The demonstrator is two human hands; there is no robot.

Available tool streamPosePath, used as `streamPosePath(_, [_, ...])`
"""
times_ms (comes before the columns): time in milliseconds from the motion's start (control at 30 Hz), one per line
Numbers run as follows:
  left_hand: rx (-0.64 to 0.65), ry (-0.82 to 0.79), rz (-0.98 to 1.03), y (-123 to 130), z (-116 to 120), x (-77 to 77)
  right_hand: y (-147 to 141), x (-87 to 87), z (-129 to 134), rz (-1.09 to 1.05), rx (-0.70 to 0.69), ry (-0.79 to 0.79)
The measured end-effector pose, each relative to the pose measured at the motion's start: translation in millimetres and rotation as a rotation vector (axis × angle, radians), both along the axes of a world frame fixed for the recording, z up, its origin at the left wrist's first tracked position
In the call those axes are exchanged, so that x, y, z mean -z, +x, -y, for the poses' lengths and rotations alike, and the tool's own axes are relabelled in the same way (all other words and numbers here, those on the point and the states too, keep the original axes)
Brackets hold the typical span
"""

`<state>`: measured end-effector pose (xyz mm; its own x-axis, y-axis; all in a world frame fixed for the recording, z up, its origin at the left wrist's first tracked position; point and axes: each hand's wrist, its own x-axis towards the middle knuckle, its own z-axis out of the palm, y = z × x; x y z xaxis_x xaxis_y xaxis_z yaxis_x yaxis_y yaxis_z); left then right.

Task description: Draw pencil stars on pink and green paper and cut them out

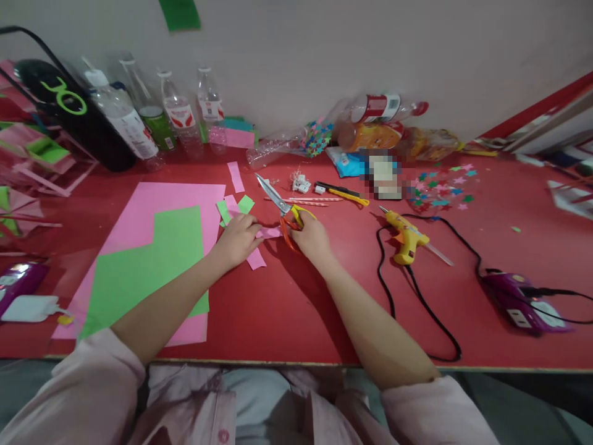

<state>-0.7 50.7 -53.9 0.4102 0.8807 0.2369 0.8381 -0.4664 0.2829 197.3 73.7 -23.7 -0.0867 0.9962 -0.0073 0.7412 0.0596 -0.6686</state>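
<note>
My right hand is closed on the scissors, whose handles are yellow and orange and whose blades point up and to the left. My left hand is closed on a small pink paper strip that reaches toward my right hand. Beneath and beside my left fingers are more cut pieces, among them a green piece and a pink piece. To the left lie a green sheet and, under it, a large pink sheet. Another pink strip rests above my left hand.
A yellow glue gun with a black cable lies right of my right hand, near a purple power strip. Plastic bottles stand along the wall. Straws, a yellow cutter and star confetti lie behind.
</note>
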Motion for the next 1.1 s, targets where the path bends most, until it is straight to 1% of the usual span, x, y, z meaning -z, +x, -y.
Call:
streamPosePath(133, [0.041,0.047,-0.019,-5,0,-4.5,3,-1.4,-3,-0.077,0.066,0.004])
streamPosePath(200, [0.032,0.071,-0.016,-9,2,-9.2,3,-3.8,-2,-0.135,0.121,0.036])
streamPosePath(267, [-0.004,0.107,0.011,-14,5,-14.0,3,-6.7,1,-0.263,0.168,0.035])
streamPosePath(300, [-0.021,0.128,0.031,-16,7,-16.1,2,-8.0,2,-0.365,0.174,0.0])
streamPosePath(367, [-0.031,0.173,0.078,-18,11,-19.5,0,-9.6,5,-0.596,0.138,-0.14])
streamPosePath(433, [0.002,0.209,0.129,-19,14,-21.9,-3,-9.7,7,-0.779,0.102,-0.281])
streamPosePath(467, [0.031,0.218,0.146,-19,15,-22.8,-3,-9.4,7,-0.838,0.102,-0.318])
streamPosePath(533, [0.085,0.232,0.195,-18,16,-24.1,-4,-8.8,8,-0.911,0.124,-0.33])
streamPosePath(567, [0.088,0.233,0.234,-17,16,-24.5,-4,-8.9,8,-0.933,0.138,-0.316])
streamPosePath(633, [0.021,0.208,0.377,-16,16,-24.9,-4,-10.3,9,-0.956,0.14,-0.279])
streamPosePath(700, [-0.103,0.11,0.645,-15,14,-25.4,-4,-13.2,11,-0.948,0.116,-0.237])
streamPosePath(733, [-0.151,0.018,0.803,-14,13,-26.0,-5,-14.8,12,-0.924,0.096,-0.219])
streamPosePath(800, [-0.178,-0.23,1.117,-13,11,-28.3,-7,-17.8,16,-0.838,0.035,-0.207])
streamPosePath(833, [-0.167,-0.372,1.237,-12,10,-30.1,-9,-18.9,18,-0.786,-0.004,-0.208])
streamPosePath(867, [-0.151,-0.51,1.314,-12,10,-32.3,-10,-19.7,20,-0.738,-0.043,-0.209])
streamPosePath(900, [-0.135,-0.631,1.338,-12,10,-34.7,-12,-20.1,23,-0.7,-0.085,-0.215])
streamPosePath(933, [-0.122,-0.732,1.311,-12,10,-37.3,-13,-20.2,24,-0.673,-0.127,-0.227])
streamPosePath(967, [-0.108,-0.808,1.239,-13,11,-39.7,-14,-20.1,26,-0.66,-0.162,-0.241])
streamPosePath(1033, [-0.076,-0.91,1.067,-15,12,-43.5,-16,-18.9,28,-0.668,-0.202,-0.266])
streamPosePath(1100, [-0.058,-0.951,0.961,-16,13,-45.3,-16,-16.9,28,-0.687,-0.196,-0.264])
